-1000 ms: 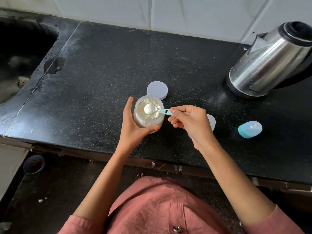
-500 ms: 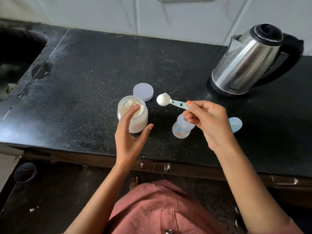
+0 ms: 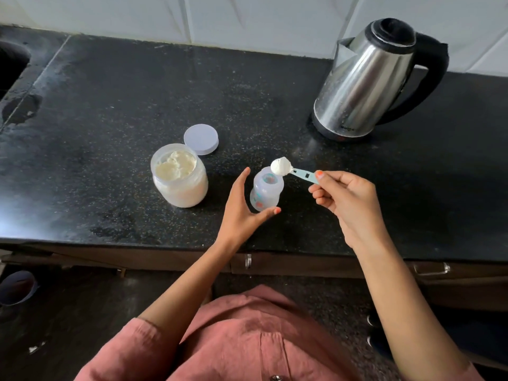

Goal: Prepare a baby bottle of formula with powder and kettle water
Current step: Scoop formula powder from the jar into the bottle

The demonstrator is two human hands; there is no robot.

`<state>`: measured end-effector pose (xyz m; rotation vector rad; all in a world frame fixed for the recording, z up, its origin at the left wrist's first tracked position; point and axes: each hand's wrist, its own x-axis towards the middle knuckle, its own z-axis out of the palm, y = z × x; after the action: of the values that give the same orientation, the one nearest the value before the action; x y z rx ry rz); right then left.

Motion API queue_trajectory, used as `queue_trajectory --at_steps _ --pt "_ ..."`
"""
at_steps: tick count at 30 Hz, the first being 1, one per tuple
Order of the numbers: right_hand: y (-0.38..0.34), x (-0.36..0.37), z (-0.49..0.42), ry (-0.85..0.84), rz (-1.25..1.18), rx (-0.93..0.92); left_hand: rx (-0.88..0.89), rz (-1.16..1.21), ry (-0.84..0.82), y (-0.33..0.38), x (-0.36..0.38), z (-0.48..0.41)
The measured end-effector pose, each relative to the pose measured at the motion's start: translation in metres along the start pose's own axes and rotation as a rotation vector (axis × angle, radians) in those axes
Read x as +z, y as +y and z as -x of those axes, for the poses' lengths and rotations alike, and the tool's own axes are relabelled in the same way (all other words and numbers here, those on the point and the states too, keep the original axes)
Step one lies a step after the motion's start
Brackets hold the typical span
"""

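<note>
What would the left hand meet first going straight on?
The left hand would meet the small clear plastic baby bottle, standing in its open grasp; whether they touch yet is unclear.

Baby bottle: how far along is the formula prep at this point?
Done: jar open, its lid set aside, bottle uncapped. In hand: right hand pinches a heaped scoop at the bottle's mouth; left hand open beside it. Left: tipping powder in, adding kettle water, capping.
</note>
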<state>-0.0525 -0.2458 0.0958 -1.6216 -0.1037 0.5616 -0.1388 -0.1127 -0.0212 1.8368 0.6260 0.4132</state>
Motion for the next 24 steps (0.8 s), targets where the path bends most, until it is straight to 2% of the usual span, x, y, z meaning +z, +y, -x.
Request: queue_trajectory --at_steps 9,24 --pt "0.005 -0.004 -0.007 -0.002 0.008 -0.003 -0.010 0.086 0.040 0.009 0.010 -0.006" --pt "-0.010 0.008 -0.018 -0.078 0.135 -0.106 0.036 0.005 0.118 0.023 -0.017 -0.001"
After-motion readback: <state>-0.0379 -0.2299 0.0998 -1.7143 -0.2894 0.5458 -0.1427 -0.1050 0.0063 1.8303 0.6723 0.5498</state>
